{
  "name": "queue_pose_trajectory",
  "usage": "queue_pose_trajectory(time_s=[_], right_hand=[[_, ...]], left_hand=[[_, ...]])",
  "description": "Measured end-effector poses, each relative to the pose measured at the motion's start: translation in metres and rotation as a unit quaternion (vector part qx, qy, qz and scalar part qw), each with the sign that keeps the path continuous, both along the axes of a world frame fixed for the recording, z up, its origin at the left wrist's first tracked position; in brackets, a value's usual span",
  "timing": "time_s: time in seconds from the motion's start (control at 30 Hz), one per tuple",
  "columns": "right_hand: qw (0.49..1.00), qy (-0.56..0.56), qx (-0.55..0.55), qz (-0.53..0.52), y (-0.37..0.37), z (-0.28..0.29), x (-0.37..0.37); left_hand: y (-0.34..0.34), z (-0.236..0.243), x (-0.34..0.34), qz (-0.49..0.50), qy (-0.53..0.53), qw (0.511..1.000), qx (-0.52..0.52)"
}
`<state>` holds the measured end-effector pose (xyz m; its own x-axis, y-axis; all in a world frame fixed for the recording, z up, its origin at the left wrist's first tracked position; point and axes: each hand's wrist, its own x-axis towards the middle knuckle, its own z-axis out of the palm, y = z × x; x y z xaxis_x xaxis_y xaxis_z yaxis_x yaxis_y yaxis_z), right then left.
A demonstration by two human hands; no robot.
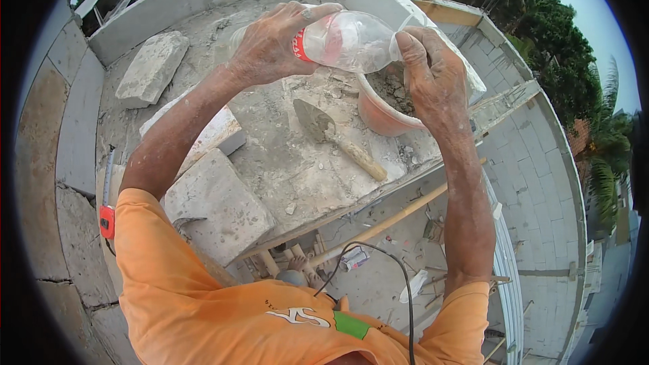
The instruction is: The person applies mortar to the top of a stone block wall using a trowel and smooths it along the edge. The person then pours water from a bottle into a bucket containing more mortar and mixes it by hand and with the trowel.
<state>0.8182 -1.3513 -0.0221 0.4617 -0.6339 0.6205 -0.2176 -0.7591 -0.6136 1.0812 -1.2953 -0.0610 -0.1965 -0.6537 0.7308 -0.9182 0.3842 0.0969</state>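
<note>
My left hand (274,44) is closed round a clear plastic bottle (358,44) with a red label, held sideways. My right hand (433,71) is closed at the bottle's neck end, thumb on top; whether a cap is there I cannot tell. Just below the bottle sits a reddish bucket (382,111) with grey material in it. A trowel (311,122) with a wooden handle lies on the dusty concrete ledge (263,145), left of the bucket.
Pale blocks (216,206) lie near me and farther left (152,71). A red tape measure (107,220) is at the left. Low walls (149,23) border the ledge. Beyond its edge, a lower level holds poles (378,226) and debris. Block walls (527,182) stand right.
</note>
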Motion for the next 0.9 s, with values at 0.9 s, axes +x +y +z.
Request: queue_pose_trajectory(time_s=[0.9], right_hand=[[0.934, 0.057, -0.329, 0.129, -0.006, 0.021, -0.020]], left_hand=[[-0.016, 0.038, 0.016, -0.195, 0.230, 0.864, 0.404]])
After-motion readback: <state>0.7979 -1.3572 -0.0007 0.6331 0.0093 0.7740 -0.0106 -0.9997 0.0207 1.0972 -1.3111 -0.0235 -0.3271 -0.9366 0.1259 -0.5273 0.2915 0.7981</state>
